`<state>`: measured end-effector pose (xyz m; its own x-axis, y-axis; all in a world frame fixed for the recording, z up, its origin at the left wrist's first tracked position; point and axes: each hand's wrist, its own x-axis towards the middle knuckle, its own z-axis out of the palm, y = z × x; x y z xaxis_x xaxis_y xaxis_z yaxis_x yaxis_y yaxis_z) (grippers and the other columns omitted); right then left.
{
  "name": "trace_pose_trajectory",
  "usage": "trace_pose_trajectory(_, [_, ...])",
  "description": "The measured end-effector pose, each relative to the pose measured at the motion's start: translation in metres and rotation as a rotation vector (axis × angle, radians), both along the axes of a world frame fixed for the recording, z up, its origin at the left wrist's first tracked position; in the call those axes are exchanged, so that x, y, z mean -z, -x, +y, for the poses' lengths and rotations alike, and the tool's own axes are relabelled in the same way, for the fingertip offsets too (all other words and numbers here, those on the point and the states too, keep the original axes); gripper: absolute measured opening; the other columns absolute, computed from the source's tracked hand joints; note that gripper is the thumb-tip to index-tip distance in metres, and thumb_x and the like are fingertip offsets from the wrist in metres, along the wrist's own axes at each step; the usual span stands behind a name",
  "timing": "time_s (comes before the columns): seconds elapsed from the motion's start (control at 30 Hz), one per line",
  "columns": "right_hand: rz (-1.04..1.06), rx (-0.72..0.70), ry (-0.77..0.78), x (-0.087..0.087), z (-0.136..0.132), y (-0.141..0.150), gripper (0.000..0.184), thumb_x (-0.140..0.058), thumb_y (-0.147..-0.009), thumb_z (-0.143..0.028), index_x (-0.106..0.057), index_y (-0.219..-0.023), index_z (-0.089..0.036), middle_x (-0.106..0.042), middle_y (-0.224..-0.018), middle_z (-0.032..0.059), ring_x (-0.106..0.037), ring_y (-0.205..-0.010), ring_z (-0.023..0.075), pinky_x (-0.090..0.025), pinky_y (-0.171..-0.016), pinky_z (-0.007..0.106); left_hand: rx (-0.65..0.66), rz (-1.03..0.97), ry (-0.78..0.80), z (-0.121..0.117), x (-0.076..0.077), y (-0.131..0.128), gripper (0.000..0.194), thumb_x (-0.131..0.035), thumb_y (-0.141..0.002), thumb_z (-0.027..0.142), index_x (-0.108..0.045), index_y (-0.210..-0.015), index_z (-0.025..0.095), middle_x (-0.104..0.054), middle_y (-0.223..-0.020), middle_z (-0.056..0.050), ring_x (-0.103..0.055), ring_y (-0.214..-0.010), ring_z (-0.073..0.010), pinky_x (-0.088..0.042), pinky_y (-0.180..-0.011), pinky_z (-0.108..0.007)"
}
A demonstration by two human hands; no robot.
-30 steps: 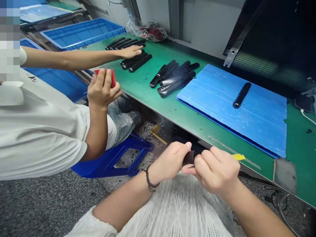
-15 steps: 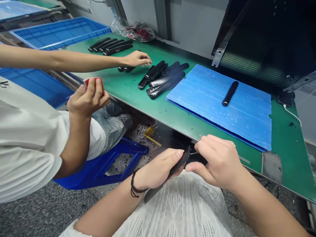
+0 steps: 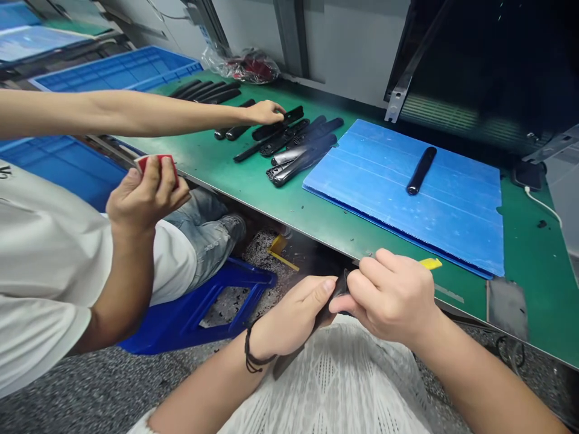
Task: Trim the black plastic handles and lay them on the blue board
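The middle of the black plastic shell point(image 3: 340, 286) was concealed by the left hand point(image 3: 294, 316). Within the right hand point(image 3: 391, 301), the yellow-ended tool point(image 3: 430, 263) was hidden except for its tip. Toward the far left corner of the workbench point(image 3: 253, 187), a co-worker's forearm point(image 3: 149, 114) obscured several black handles point(image 3: 235, 131). The co-worker's head was out of view. The workbench's near right corner was cut off. Red contents of the plastic bag point(image 3: 253, 66) at the rear edge were indistinct; a black scrap point(image 3: 541, 223) near the right edge was too small to identify.

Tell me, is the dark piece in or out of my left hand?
In. The left hand grips the dark piece, which shows on both sides of it.
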<state>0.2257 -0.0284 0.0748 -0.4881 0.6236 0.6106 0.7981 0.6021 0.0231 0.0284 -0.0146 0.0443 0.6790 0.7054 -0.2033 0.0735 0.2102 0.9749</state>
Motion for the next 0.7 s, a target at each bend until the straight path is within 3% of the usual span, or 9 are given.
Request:
trace_pose_trajectory(0.13, [0.109, -0.094, -0.103, 0.014, -0.003, 0.0, 0.042, -0.062, -0.102, -0.043, -0.051, -0.067, -0.022, -0.04, -0.058, -0.0022, -0.029, -0.06, 0.0149, -0.015, -0.058, 0.034, -0.005, -0.076, 0.096, 0.004, 0.003, -0.003, 0.064, -0.034, -0.105, 0.068, -0.044, -0.063, 0.02, -0.039, -0.048, 0.003, -0.032, -0.044, -0.0096, -0.025, -0.044, -0.025])
trace_pose_trajectory(0.23, [0.343, -0.186, 0.075, 0.013, -0.003, -0.005, 0.008, -0.063, -0.099, -0.02, -0.062, -0.091, -0.021, -0.051, -0.066, -0.0024, -0.038, -0.062, 0.013, -0.026, -0.059, 0.031, -0.002, -0.088, 0.087, 0.009, 0.005, -0.003, 0.064, -0.032, -0.105, 0.067, -0.045, -0.064, 0.02, -0.039, -0.048, 0.003, -0.033, -0.045, -0.0102, -0.027, -0.046, -0.025])
trace_pose_trajectory(0.27, [0.449, -0.178, 0.189, 0.01, -0.002, -0.007, 0.005, -0.063, -0.098, -0.017, -0.064, -0.102, -0.02, -0.054, -0.07, -0.002, -0.042, -0.063, 0.0125, -0.031, -0.06, 0.029, 0.005, -0.08, 0.063, 0.011, 0.005, -0.003, 0.064, -0.031, -0.106, 0.066, -0.045, -0.065, 0.019, -0.041, -0.049, 0.002, -0.034, -0.046, -0.0107, -0.029, -0.047, -0.026])
trace_pose_trajectory(0.33, [0.649, -0.143, 0.504, 0.002, 0.002, -0.01, 0.017, -0.067, -0.097, -0.026, -0.066, -0.113, -0.02, -0.055, -0.073, -0.0029, -0.045, -0.063, 0.0115, -0.036, -0.059, 0.027, 0.027, -0.047, -0.019, 0.014, 0.005, -0.003, 0.063, -0.03, -0.106, 0.065, -0.046, -0.066, 0.019, -0.045, -0.053, 0.001, -0.038, -0.05, -0.0116, -0.031, -0.051, -0.027])
trace_pose_trajectory(0.47, [0.921, -0.209, 1.288, -0.006, 0.021, -0.009, 0.039, -0.082, -0.081, -0.055, -0.066, -0.081, -0.019, -0.049, -0.06, -0.0073, -0.038, -0.054, 0.0076, -0.03, -0.05, 0.022, 0.123, 0.013, -0.282, 0.014, -0.002, -0.007, 0.064, -0.026, -0.107, 0.066, -0.046, -0.068, 0.019, -0.046, -0.06, 0.0, -0.04, -0.056, -0.0131, -0.033, -0.058, -0.029])
trace_pose_trajectory(0.53, [1.026, -0.23, 1.465, -0.003, 0.032, -0.01, 0.049, -0.084, -0.075, -0.061, -0.06, -0.07, -0.019, -0.049, -0.056, -0.0077, -0.036, -0.051, 0.0064, -0.029, -0.049, 0.021, 0.202, 0.02, -0.425, 0.013, -0.008, -0.007, 0.065, -0.024, -0.106, 0.068, -0.048, -0.071, 0.019, -0.051, -0.063, -0.001, -0.043, -0.059, -0.0142, -0.034, -0.061, -0.03])
trace_pose_trajectory(0.6, [1.088, -0.122, 1.439, 0.0, 0.042, -0.015, 0.051, -0.082, -0.076, -0.062, -0.057, -0.067, -0.019, -0.048, -0.052, -0.0081, -0.037, -0.049, 0.0064, -0.03, -0.049, 0.021, 0.243, 0.057, -0.545, 0.019, -0.015, -0.004, 0.065, -0.026, -0.104, 0.071, -0.053, -0.074, 0.019, -0.057, -0.068, -0.002, -0.048, -0.063, -0.0156, -0.036, -0.063, -0.03])
trace_pose_trajectory(0.7, [1.012, 0.114, 1.176, -0.003, 0.059, -0.044, 0.032, -0.075, -0.086, -0.049, -0.067, -0.084, -0.018, -0.059, -0.06, -0.0054, -0.05, -0.053, 0.0089, -0.04, -0.054, 0.022, 0.184, 0.164, -0.654, 0.053, -0.029, 0.005, 0.065, -0.024, -0.105, 0.069, -0.058, -0.079, 0.02, -0.06, -0.069, -0.004, -0.053, -0.066, -0.018, -0.04, -0.064, -0.029])
